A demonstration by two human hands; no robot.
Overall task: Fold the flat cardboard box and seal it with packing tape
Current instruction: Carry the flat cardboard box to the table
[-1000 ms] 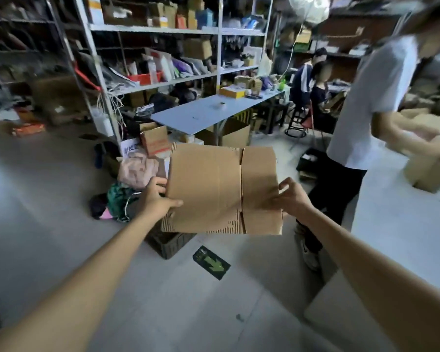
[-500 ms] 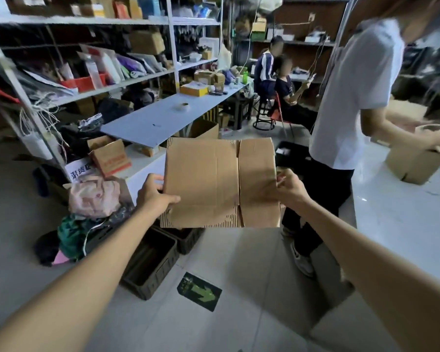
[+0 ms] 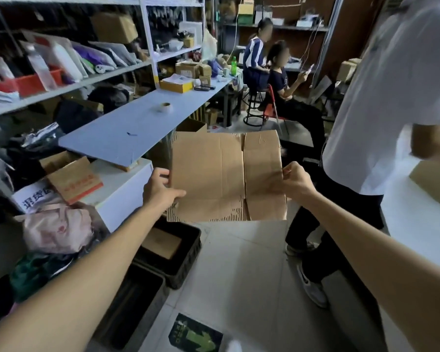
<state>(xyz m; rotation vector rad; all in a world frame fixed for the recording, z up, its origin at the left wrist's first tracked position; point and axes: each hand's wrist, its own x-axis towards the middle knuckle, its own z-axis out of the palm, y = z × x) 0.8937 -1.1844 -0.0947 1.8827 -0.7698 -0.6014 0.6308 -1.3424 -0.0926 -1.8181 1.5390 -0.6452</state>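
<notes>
- Here, the left hand (image 3: 160,190) pinches the left edge of the flat cardboard box (image 3: 226,176) at mid-frame, thumb laid across the near face and fingers behind the panel.
- The right hand (image 3: 294,181) grips the opposite edge the same way, closed on the narrower right-hand panel; both arms reach in from the bottom corners of the frame.
- The box hangs in the air between the two hands, upright and facing the camera, above the pale floor and a dark crate (image 3: 173,250) in the lower centre.
- By the look of it the task has barely begun: the sheet is collapsed flat, its creases and flap slits showing, no side is squared up, no flap is folded and no tape is on it.
- Left to do, on this evidence, is opening the tube, folding the flaps shut and taping the seam.
- A tape roll (image 3: 166,106) sits on the blue table (image 3: 107,141) at centre left, well apart from both hands.
- The back face of the box and the fingertips behind it are hidden, so the depth of each grip cannot be judged.
- A bystander in a white shirt (image 3: 391,97) fills the right of the frame, cut off at the top edge; the shelves (image 3: 69,85) in the upper left are too cluttered and dim to read.
</notes>
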